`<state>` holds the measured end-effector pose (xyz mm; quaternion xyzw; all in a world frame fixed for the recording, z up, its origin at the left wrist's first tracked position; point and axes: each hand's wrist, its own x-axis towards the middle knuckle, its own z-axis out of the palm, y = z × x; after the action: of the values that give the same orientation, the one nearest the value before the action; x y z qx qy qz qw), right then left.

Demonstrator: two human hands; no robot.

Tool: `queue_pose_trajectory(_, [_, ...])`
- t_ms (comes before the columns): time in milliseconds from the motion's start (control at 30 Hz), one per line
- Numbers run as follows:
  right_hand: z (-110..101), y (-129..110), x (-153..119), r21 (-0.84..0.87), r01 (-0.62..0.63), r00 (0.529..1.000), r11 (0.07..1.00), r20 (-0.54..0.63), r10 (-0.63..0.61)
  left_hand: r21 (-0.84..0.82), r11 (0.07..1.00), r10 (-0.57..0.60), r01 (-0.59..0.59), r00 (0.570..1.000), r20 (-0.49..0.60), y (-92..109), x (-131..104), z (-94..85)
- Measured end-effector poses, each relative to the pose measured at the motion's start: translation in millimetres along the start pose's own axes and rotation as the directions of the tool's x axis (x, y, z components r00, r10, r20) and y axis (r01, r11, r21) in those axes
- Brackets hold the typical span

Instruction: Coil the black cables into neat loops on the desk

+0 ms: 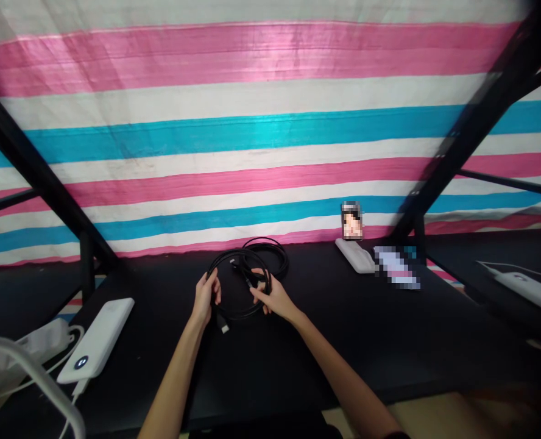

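Both of my hands hold a black cable (242, 316) wound into a loose coil above the table. My left hand (204, 297) has its fingers wrapped round the left side of the loop. On the right side, my right hand (270, 296) grips the coil between thumb and fingers. One plug (223, 324), black with a silvery metal tip, hangs below the loop near my left hand. A second black cable coil (277, 253) lies just behind on the table, partly hidden by the held loop. Another plug end shows at the back of the loop; which cable it belongs to I cannot tell.
A white power bank (99, 341) lies left on the black table (252, 372), near a white power strip (46, 338). Back right are a white stand (356, 256), a propped phone (351, 221) and a blurred packet (397, 267). Another white device (533, 289) lies far right. Striped sheeting hangs behind.
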<state>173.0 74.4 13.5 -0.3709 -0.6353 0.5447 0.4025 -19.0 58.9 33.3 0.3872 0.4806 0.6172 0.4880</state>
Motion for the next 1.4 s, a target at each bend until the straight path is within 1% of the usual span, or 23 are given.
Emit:
queue_pose_trajectory(67, [-2.1, 2.6, 2.5, -0.006, -0.035, 0.998, 0.999, -0.053, 0.034, -0.069, 0.994, -0.076, 0.083, 0.991, 0.107, 6.4, -0.7, -0.5])
queue_pose_trajectory(133, [-4.2, 3.3, 4.1, 0.011, -0.049, 0.996, 0.999, -0.072, 0.050, -0.118, 0.978, -0.143, 0.170, 0.967, 0.210, 12.2, -1.0, -2.5])
queue_pose_trajectory(167, [-5.0, 2.9, 4.4, 0.023, -0.044, 0.996, 0.999, -0.071, 0.046, -0.131, 0.971, -0.162, 0.198, 0.957, 0.242, 14.1, -0.9, -3.8])
queue_pose_trajectory(233, [-5.9, 1.4, 4.4, 0.045, -0.024, 0.997, 0.999, -0.069, 0.027, -0.130, 0.969, -0.173, 0.211, 0.951, 0.255, 15.2, 0.1, -6.8])
queue_pose_trajectory(333, [-6.5, -0.5, 4.2, 0.067, -0.010, 0.998, 0.998, -0.069, 0.015, -0.094, 0.978, -0.163, 0.189, 0.960, 0.229, 13.2, 2.2, -10.7])
queue_pose_trajectory(467, [-9.2, -2.2, 5.0, 0.096, -0.011, 0.995, 0.995, -0.100, 0.021, -0.120, 0.977, -0.157, 0.177, 0.975, 0.158, 14.2, 3.5, -13.7])
queue_pose_trajectory(567, [-12.4, -4.8, 5.4, 0.105, 0.014, 0.994, 0.994, -0.111, -0.002, -0.117, 0.982, -0.139, 0.147, 0.988, 0.072, 16.8, 3.3, -13.6])
queue_pose_trajectory(667, [-15.0, -6.0, 5.5, 0.100, 0.018, 0.992, 0.995, -0.123, -0.005, -0.026, 0.998, -0.053, 0.052, 0.998, -0.044, 15.7, 3.3, -12.8])
queue_pose_trajectory(733, [-16.6, -5.0, 5.8, 0.089, 0.022, 0.989, 0.996, -0.150, -0.008, 0.064, 0.997, 0.041, -0.033, 0.992, -0.120, 13.5, 3.5, -13.2])
queue_pose_trajectory(833, [-19.6, -2.3, 6.6, 0.068, 0.033, 0.983, 0.997, -0.180, -0.021, 0.181, 0.972, 0.188, -0.152, 0.961, -0.204, 11.8, 3.4, -16.0])
queue_pose_trajectory(900, [-22.2, -1.7, 6.9, 0.055, 0.032, 0.983, 0.998, -0.180, -0.021, 0.207, 0.957, 0.253, -0.204, 0.935, -0.248, 12.6, 3.6, -19.2])
queue_pose_trajectory(1000, [-26.9, -3.8, 6.8, 0.038, 0.029, 0.982, 0.999, -0.188, -0.021, 0.196, 0.952, 0.290, -0.234, 0.894, -0.342, 15.4, 5.1, -26.0])
queue_pose_trajectory(1067, [-30.3, -5.8, 6.7, 0.029, 0.040, 0.971, 0.999, -0.236, -0.033, 0.180, 0.954, 0.295, -0.240, 0.862, -0.413, 17.1, 6.9, -31.5])
queue_pose_trajectory(1133, [-33.6, -7.2, 7.1, 0.029, 0.063, 0.945, 0.998, -0.324, -0.050, 0.163, 0.957, 0.290, -0.240, 0.832, -0.472, 18.5, 8.7, -37.0])
queue_pose_trajectory(1200, [-37.0, -7.8, 7.8, 0.042, 0.091, 0.904, 0.995, -0.423, -0.064, 0.168, 0.956, 0.292, -0.239, 0.806, -0.515, 19.7, 10.2, -42.0])
queue_pose_trajectory(1300, [-42.3, -7.7, 9.1, 0.071, 0.121, 0.840, 0.990, -0.539, -0.064, 0.230, 0.942, 0.332, -0.244, 0.768, -0.548, 21.5, 11.8, -48.4])
queue_pose_trajectory(1367, [-45.6, -7.5, 9.7, 0.077, 0.134, 0.802, 0.988, -0.594, -0.062, 0.283, 0.926, 0.371, -0.250, 0.742, -0.558, 22.2, 12.3, -51.6])
queue_pose_trajectory(1400, [-46.9, -7.3, 9.9, 0.076, 0.136, 0.788, 0.988, -0.612, -0.062, 0.305, 0.919, 0.384, -0.249, 0.738, -0.555, 22.3, 12.2, -52.5])
